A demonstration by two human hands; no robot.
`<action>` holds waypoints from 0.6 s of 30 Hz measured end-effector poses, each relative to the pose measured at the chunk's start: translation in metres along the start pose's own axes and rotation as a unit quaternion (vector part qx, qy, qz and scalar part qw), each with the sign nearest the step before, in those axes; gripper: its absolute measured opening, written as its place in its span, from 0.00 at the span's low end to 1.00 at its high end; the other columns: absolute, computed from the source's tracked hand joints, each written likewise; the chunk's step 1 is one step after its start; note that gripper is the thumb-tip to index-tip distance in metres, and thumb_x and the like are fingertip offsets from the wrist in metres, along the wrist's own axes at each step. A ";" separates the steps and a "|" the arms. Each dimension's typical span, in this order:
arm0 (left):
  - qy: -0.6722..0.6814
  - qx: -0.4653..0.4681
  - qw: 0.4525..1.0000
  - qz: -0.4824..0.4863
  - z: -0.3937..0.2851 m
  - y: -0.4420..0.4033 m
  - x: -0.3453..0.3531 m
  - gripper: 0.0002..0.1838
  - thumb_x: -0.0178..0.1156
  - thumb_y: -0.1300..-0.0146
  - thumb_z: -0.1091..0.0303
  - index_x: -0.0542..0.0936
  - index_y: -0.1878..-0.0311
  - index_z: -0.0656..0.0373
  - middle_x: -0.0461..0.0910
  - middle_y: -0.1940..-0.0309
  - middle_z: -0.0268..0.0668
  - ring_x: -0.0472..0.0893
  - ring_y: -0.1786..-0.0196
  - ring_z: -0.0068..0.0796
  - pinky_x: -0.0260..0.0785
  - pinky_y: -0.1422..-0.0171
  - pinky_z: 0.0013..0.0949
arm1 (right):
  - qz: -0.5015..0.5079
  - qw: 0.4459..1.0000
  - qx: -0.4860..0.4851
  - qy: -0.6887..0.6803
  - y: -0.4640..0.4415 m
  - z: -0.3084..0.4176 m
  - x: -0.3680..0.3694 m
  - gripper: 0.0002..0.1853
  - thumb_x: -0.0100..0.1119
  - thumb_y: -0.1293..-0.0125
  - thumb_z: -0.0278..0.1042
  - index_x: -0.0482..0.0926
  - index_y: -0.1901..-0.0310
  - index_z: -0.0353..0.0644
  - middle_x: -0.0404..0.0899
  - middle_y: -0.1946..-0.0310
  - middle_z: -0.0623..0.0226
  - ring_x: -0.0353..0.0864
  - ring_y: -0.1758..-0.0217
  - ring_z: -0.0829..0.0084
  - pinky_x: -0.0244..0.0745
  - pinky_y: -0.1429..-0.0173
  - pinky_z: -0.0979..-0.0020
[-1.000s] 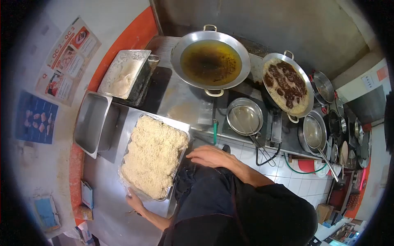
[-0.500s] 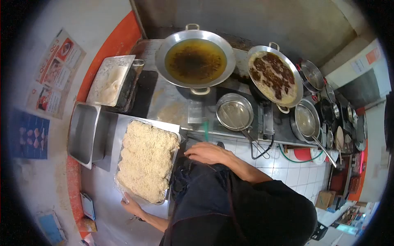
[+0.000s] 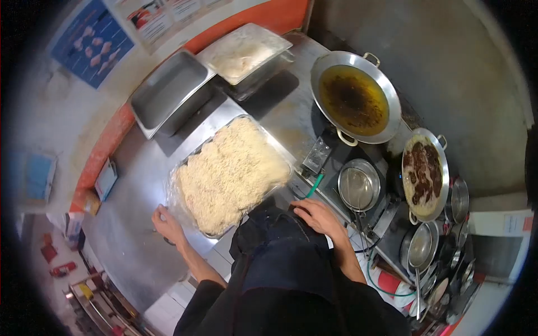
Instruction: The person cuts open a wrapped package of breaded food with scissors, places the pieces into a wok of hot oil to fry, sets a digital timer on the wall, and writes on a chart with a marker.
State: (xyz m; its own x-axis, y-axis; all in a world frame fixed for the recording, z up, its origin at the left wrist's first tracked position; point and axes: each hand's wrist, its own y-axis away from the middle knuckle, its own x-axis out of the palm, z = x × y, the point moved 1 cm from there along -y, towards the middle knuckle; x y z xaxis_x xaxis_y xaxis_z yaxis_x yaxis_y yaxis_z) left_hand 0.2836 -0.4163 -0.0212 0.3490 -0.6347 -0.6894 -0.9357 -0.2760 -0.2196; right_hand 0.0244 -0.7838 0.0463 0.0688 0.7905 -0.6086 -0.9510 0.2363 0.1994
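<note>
A metal tray heaped with pale crumb-coated pieces lies on the steel worktop in front of me. Clear plastic film hangs over its left edge. My left hand is just beside that film, fingers loosely bent and slightly apart; I see nothing held in it. My right hand hovers by the counter's front edge, to the right of the tray, fingers loosely spread and holding nothing I can see. A dark apron covers my front.
An empty deep steel pan and a container of white flour stand behind the tray. At right are a wok of dark-bottomed oil, a wok of browned frying pieces, and a strainer. A green hose runs along the counter edge.
My view has turned toward the left, so the worktop and woks appear rotated. My left hand has shifted along the tray's film-covered side. My right hand stays near the counter edge.
</note>
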 end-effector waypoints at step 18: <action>-0.080 -0.086 0.970 -0.214 0.118 0.045 -0.012 0.29 0.57 0.27 0.52 0.70 0.41 0.74 0.72 0.45 0.58 0.73 0.41 0.56 0.66 0.37 0.51 | 0.015 0.989 0.137 -0.062 0.013 -0.018 0.003 0.18 0.62 0.32 0.44 0.83 0.54 0.35 0.85 0.68 0.54 0.83 0.67 0.57 0.74 0.59 0.61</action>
State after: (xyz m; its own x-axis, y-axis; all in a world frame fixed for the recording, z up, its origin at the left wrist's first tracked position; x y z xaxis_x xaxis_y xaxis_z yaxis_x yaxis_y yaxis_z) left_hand 0.2313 -0.3365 -0.1042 0.6784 -0.3188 -0.6619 -0.6794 -0.6149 -0.4003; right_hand 0.0067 -0.7884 0.0332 0.0939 0.8593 -0.5029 -0.8375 0.3413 0.4268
